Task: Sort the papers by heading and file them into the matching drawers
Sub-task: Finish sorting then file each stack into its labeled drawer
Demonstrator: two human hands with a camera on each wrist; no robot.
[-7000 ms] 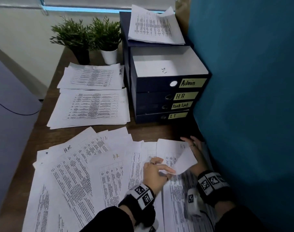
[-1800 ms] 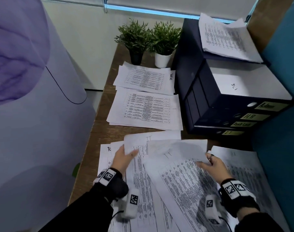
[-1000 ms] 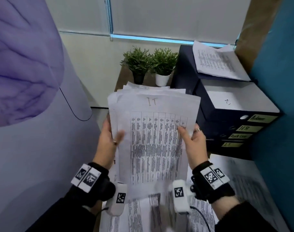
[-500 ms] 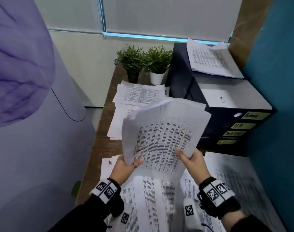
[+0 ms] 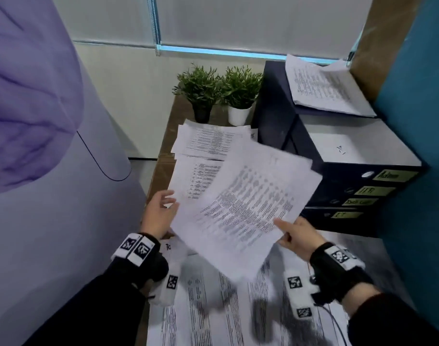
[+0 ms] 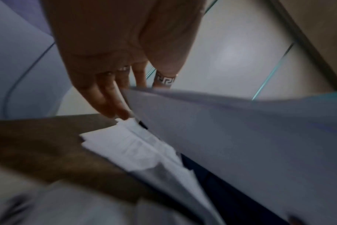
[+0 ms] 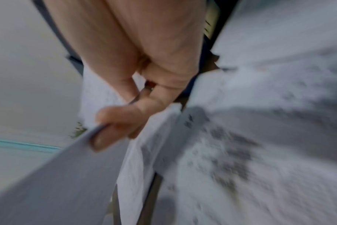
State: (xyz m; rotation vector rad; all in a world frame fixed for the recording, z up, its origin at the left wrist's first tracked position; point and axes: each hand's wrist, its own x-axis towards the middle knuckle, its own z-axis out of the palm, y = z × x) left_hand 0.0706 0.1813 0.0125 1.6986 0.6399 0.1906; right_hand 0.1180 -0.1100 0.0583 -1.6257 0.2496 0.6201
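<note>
**Bundle of sheets carried toward the drawer unit**

The right hand [image 5: 296,238] pinches the lower right edge of a loose bundle of papers [image 5: 248,198], thumb on top and fingers underneath, as the right wrist view shows. The left hand [image 5: 159,214] sits at the bundle's lower left edge with fingers relaxed and spread; in the left wrist view its fingers [image 6: 113,97] run along the paper's edge rather than clamp it, so it seems to steady the sheets and not to hold them. The bundle hangs tilted in the centre of the frame, above the desk [image 5: 163,156] and just left of the dark drawer unit [image 5: 338,196].

At right, the top drawer [image 5: 358,148] stands pulled out with white sheets inside; the yellow labels below it are blurred. Two sorted stacks [image 5: 213,141] lie in the upper centre, in front of two potted plants [image 5: 218,88], and unsorted sheets [image 5: 213,308] cover the bottom of the frame.

To file well, I judge the sheets should be squared first, since they fan at the top. The heading should be checked against the label, the matching drawer opened, and the bundle slid in flat with both hands.
</note>
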